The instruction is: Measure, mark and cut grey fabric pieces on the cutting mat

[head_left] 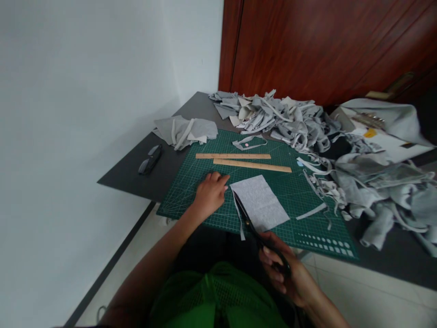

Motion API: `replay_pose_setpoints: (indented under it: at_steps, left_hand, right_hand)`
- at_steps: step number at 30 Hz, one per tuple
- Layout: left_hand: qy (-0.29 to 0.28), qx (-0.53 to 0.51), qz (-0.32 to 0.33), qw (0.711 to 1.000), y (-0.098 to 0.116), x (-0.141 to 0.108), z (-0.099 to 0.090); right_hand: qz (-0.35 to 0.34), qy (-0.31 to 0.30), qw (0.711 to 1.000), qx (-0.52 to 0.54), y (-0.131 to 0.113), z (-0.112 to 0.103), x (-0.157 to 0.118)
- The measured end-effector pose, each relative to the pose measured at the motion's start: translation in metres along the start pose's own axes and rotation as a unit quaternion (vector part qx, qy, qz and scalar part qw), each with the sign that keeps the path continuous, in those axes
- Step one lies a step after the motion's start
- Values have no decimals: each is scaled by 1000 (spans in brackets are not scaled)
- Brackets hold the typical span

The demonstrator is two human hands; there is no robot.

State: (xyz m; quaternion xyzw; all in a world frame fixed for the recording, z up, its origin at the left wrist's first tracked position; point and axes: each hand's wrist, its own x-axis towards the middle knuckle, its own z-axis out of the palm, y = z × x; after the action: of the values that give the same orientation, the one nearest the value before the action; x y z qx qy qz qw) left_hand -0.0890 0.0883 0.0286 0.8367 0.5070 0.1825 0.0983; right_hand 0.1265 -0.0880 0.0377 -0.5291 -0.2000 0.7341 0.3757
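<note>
A flat, roughly rectangular piece of light grey fabric [260, 202] lies on the green cutting mat [184, 193]. Black-handled scissors [253, 229] slant along its left side, beside a narrow grey strip [241, 223] reaching past the mat's near edge.

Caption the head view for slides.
Right hand holds black scissors between gray fabric and a narrow strip; left hand nearby, green cutting mat beneath.

On the counter [123, 178] lies a mat [186, 187]; across its far half, two rulers [252, 165] — before them a fabric square [262, 200], scissors [246, 216] along its left edge. Glasses [150, 160] lie left of the mat, a cloth [184, 130] over its far-left corner, scraps [290, 119] behind, a box [389, 145] behind to the right.
</note>
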Motion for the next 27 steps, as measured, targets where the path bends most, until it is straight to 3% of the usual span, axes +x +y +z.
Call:
replay_pose_setpoints:
  at_steps: [5, 12, 27]
  left_hand:
    - [-60, -41, 104, 992, -12, 11, -1]
    - [-56, -105, 99, 988, -21, 18, 6]
    - [-57, -127, 101, 985, -25, 24, 11]
  right_hand:
    - [6, 4, 1000, -4, -3, 0, -3]
    - [6, 6, 1000, -13, -6, 0, -2]
    - [5, 4, 1000, 2, -12, 7, 8]
